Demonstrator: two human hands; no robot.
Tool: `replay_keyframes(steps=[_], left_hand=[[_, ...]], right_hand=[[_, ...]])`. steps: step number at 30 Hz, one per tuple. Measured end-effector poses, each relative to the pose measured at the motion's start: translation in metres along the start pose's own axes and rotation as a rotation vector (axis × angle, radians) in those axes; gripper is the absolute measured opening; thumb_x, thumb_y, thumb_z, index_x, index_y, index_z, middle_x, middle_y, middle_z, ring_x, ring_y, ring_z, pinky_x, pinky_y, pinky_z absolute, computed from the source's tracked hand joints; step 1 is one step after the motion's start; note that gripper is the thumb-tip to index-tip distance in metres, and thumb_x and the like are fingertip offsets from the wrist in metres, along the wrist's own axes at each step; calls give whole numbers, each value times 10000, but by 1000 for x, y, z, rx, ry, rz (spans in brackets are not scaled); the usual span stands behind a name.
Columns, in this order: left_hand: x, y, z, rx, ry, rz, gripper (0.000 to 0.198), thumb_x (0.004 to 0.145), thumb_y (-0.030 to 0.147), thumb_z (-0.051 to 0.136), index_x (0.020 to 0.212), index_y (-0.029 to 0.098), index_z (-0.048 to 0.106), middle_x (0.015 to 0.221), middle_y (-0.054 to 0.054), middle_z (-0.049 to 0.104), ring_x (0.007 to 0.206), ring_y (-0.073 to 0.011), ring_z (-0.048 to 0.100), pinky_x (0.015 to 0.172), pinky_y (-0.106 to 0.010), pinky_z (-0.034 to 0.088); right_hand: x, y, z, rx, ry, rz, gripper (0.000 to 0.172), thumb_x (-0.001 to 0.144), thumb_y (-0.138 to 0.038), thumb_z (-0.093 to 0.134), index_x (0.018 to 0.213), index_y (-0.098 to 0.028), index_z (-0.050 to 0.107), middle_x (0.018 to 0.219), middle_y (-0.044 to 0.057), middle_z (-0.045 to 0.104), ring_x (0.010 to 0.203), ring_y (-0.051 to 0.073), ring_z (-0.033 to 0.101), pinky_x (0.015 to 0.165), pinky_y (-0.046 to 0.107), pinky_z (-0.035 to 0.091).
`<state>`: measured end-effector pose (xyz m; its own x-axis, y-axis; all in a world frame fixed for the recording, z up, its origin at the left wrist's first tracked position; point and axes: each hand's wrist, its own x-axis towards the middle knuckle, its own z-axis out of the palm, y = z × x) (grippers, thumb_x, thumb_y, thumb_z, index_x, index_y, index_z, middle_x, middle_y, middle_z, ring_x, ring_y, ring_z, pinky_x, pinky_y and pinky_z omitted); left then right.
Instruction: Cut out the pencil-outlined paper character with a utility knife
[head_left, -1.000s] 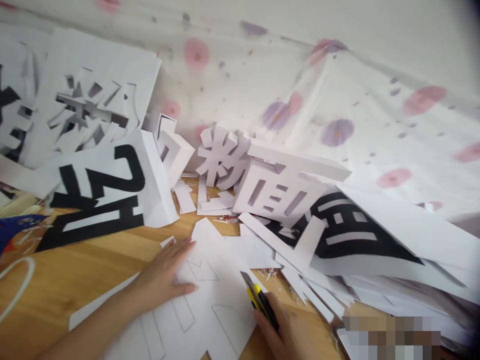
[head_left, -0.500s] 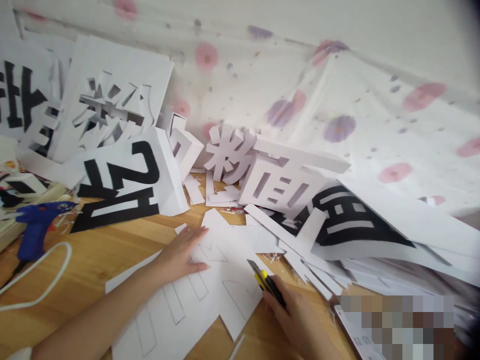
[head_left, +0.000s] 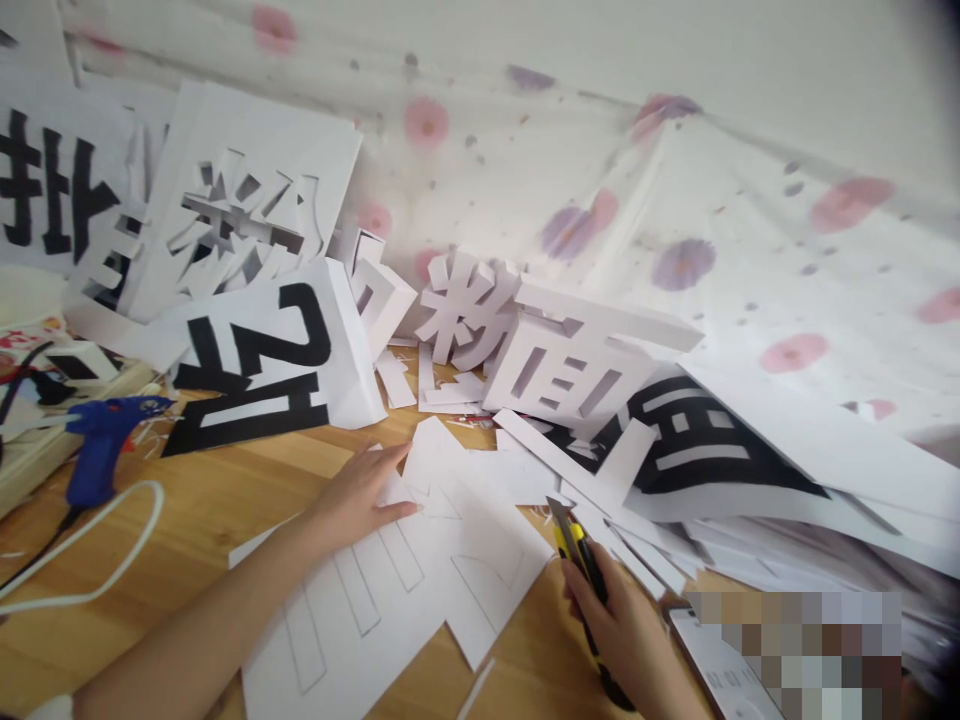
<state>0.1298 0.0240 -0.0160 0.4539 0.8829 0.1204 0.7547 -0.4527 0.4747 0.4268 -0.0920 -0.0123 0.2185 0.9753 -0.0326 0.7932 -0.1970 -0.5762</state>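
Observation:
My left hand (head_left: 373, 493) lies on a white foam sheet (head_left: 390, 640) on the wooden table, its fingers spread and pointing away from me. Pencil outlines of strokes run across that sheet, and its edges are cut at angles. In my right hand (head_left: 611, 605) is a yellow and black utility knife (head_left: 576, 550), fingers wrapped round its handle. The blade is out, points up and to the left, and is apart from the sheet's right corner.
White three-dimensional characters (head_left: 559, 365) stand at the back among foam offcuts (head_left: 394, 378). A blue glue gun (head_left: 105, 440) with a white cord lies left. Printed black-on-white sheets (head_left: 712, 440) are piled right, above a phone (head_left: 720, 660), partly blurred out.
My right hand has moved right with the utility knife, away from the sheet, and more of the handle shows. My left hand stays on the sheet. The view has shifted slightly.

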Motion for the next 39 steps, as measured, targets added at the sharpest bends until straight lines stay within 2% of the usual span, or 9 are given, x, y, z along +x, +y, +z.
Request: replay_keyframes(steps=[4, 7, 11, 17, 24, 28, 32, 35, 39], left_hand=[[-1, -3, 3, -7, 18, -18, 570, 808, 445, 482, 1329, 267, 334, 1305, -52, 493, 1253, -307, 353, 960, -457, 352], [0, -5, 5, -1, 50, -14, 501, 838, 395, 438, 1319, 291, 349, 1301, -28, 500, 1246, -281, 370, 965, -438, 353], [1, -7, 5, 26, 50, -19, 481, 850, 378, 415, 1313, 259, 364, 1310, -43, 491, 1248, -272, 365, 986, -441, 329], [3, -12, 3, 79, 31, -38, 523, 841, 408, 431, 1302, 165, 383, 1301, -104, 482, 1207, -269, 404, 1000, -426, 312], [4, -13, 4, 60, 0, 47, 564, 815, 451, 486, 1293, 167, 393, 1328, -114, 453, 1266, -262, 329, 1038, -428, 256], [4, -15, 3, 84, 5, -20, 571, 823, 434, 483, 1294, 121, 397, 1325, -144, 452, 1262, -278, 335, 1041, -450, 235], [5, -17, 3, 73, 62, -62, 525, 820, 417, 489, 1257, 127, 449, 1289, -125, 496, 1205, -260, 410, 1019, -398, 281], [6, -18, 2, -14, 141, -156, 486, 842, 427, 447, 1234, 140, 473, 1241, -112, 542, 1167, -247, 458, 975, -361, 341], [9, -20, -7, -122, 261, -302, 436, 865, 452, 388, 1194, 191, 503, 1203, -79, 575, 1115, -228, 515, 927, -338, 389]], right_hand=[[-1, 4, 3, -7, 40, -7, 315, 844, -480, 368, 966, -208, 472, 674, 17, 644, 641, 195, 626, 605, 291, 456], [-3, -1, 6, -38, 81, -46, 318, 833, -471, 402, 1006, -222, 496, 665, 9, 647, 642, 202, 626, 592, 283, 459], [-6, -7, 8, -53, 124, -109, 248, 830, -459, 417, 903, -253, 533, 592, -10, 625, 558, 196, 602, 536, 271, 444], [-9, -8, 11, -18, 49, -118, 277, 825, -462, 412, 927, -237, 538, 601, -5, 646, 552, 195, 619, 522, 268, 447], [-14, -17, 15, -74, -46, -118, 312, 847, -457, 403, 992, -223, 550, 807, 48, 696, 723, 212, 654, 609, 276, 466], [-15, -18, 17, -2, -54, -103, 307, 847, -451, 399, 986, -224, 552, 763, 33, 688, 690, 193, 641, 611, 267, 461], [-14, -14, 21, 77, -66, -31, 347, 816, -498, 414, 979, -217, 532, 647, 9, 646, 589, 194, 600, 580, 291, 442], [-11, -12, 24, 204, -82, -6, 320, 796, -532, 437, 860, -228, 511, 570, -18, 580, 531, 180, 553, 527, 282, 413], [-7, -19, 22, 487, -116, 22, 325, 772, -553, 466, 706, -235, 463, 540, -31, 532, 496, 158, 509, 489, 270, 393]])
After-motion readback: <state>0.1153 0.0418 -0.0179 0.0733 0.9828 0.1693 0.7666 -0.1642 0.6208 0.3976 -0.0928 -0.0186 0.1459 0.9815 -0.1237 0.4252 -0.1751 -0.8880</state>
